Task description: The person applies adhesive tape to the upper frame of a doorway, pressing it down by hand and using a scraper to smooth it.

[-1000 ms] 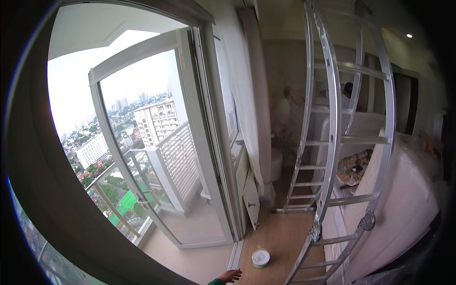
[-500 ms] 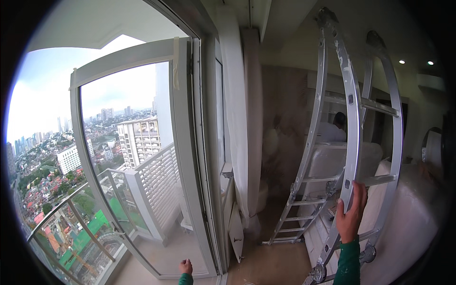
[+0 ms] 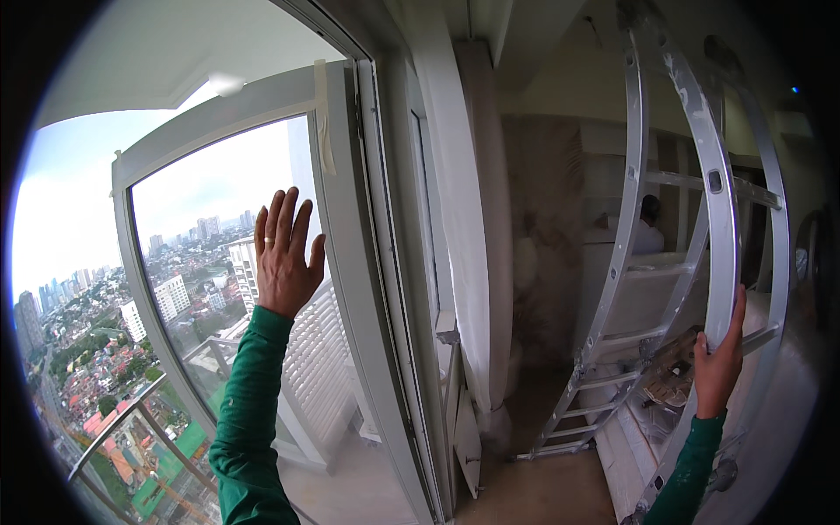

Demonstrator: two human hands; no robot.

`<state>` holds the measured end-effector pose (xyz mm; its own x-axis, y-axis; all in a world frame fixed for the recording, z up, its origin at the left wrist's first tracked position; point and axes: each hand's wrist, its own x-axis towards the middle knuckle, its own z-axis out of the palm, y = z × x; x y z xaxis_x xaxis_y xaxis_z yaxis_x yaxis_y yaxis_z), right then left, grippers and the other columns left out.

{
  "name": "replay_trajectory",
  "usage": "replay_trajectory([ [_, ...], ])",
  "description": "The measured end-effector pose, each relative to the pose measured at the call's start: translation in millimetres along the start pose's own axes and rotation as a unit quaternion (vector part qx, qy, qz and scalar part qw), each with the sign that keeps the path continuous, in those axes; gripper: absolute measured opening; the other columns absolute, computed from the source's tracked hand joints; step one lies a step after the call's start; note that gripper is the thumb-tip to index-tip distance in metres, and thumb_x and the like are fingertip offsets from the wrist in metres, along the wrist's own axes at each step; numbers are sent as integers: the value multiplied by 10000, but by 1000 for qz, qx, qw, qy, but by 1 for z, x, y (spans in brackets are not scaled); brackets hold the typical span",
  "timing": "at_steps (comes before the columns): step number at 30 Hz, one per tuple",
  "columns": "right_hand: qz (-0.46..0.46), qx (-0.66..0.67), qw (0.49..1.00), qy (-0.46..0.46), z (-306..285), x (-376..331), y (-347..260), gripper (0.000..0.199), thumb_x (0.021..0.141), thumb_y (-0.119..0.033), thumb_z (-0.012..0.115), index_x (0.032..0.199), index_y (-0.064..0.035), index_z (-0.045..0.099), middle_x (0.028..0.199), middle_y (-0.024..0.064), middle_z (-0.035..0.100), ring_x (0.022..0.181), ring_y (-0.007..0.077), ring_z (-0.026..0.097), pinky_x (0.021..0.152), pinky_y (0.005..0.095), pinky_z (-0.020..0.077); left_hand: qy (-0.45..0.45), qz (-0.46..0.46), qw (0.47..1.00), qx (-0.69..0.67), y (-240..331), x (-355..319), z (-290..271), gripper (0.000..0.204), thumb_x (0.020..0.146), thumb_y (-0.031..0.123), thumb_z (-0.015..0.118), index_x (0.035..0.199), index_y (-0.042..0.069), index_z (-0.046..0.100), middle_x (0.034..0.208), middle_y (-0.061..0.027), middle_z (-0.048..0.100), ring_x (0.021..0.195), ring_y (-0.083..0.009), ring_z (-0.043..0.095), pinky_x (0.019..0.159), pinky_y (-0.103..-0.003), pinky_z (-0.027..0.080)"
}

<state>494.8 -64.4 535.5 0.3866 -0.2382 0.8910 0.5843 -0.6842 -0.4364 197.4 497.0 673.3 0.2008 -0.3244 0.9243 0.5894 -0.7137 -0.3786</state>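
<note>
My left hand (image 3: 289,254) is raised in front of the glass door (image 3: 337,105), fingers stretched out, back of the hand toward me and a ring on one finger. Whether it touches the pane I cannot tell; nothing is in it. At the right, my right hand (image 3: 719,367) grips a side rail of the aluminium folding ladder (image 3: 719,184), with the thumb on one side and fingers along the other. Paint smears mark the ladder, which stands upright in an A shape. Both arms wear green sleeves.
Beyond the door lies a balcony with a railing (image 3: 131,407) and white louvres (image 3: 319,359), high above a city. A white curtain (image 3: 455,201) hangs beside the frame. Plastic-covered furniture (image 3: 626,464) sits behind the ladder, and another person (image 3: 646,229) is farther back. A white panel (image 3: 468,446) leans low by the curtain.
My left hand has risen from low by the door's bottom, closed, to open in front of the glass. My right hand has wrapped around the ladder rail. The view has shifted left.
</note>
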Motion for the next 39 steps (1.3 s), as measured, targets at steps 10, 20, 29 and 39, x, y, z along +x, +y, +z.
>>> replay_trajectory([
  [10,-12,-8,1000,6,0,-3,0,1054,798,112,732,1635,-268,217,1576,151,460,1375,408,530,1111,528,494,45,15,888,458,-11,297,-53,687,933,375,629,1527,78,455,1593,-125,427,1550,-266,279,1250,-643,107],
  [20,-11,-23,1000,4,-3,-5,0,1076,775,94,768,1635,-257,226,1505,175,528,1274,432,604,1052,538,526,-47,-57,865,497,3,302,6,869,854,200,572,1637,55,223,1724,-146,136,1606,-270,116,1187,-690,238],
  [29,11,-7,1000,7,4,-3,1,1020,781,102,739,1622,-222,261,1608,140,427,1417,409,479,1136,519,469,-103,-79,905,404,17,297,66,822,892,258,582,1616,37,261,1706,-120,213,1596,-241,156,1184,-674,251],
  [39,-17,-14,999,27,-26,-6,-9,992,754,105,732,1605,-170,304,1566,169,470,1373,426,517,1118,483,463,14,-105,866,489,15,306,-22,757,977,540,561,1619,208,337,1687,-41,306,1551,-209,287,1239,-639,88],
])
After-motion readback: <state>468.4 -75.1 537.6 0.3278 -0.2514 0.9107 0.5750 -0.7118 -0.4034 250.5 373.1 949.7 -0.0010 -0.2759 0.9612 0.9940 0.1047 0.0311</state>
